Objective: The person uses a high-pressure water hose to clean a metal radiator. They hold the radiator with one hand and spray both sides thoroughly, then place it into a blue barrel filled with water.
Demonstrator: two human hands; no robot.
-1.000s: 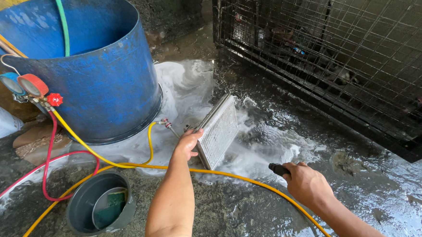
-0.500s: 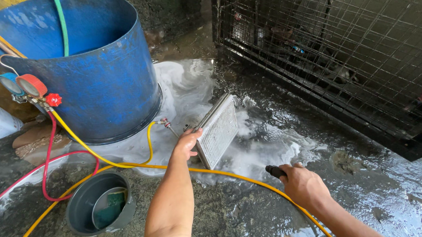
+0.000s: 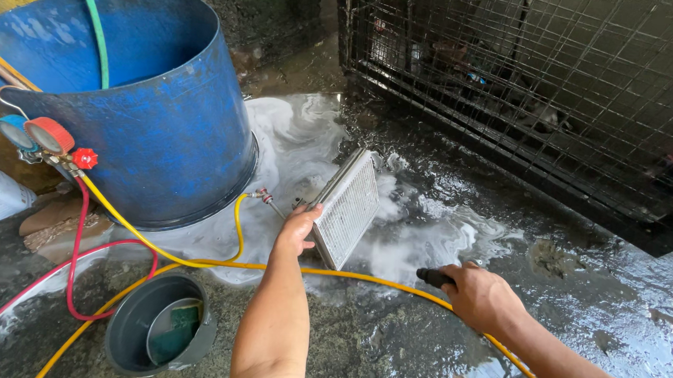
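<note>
My left hand (image 3: 297,231) grips the lower left edge of a small finned metal coil (image 3: 348,207), holding it tilted on the wet floor. Thin copper pipes (image 3: 265,199) stick out of its left end. My right hand (image 3: 481,296) is shut on a black nozzle (image 3: 432,277) fed by a yellow hose (image 3: 363,275), its tip pointing left toward the coil. White foamy water (image 3: 418,239) spreads around the coil.
A large blue barrel (image 3: 163,126) with a green hose stands left, with a gauge set (image 3: 36,136) and red and yellow hoses hanging on it. A grey bucket (image 3: 156,333) sits near my left arm. A black wire cage (image 3: 556,93) fills the right back.
My right hand with the nozzle has dropped a little lower and nearer. The left hand and coil have barely moved.
</note>
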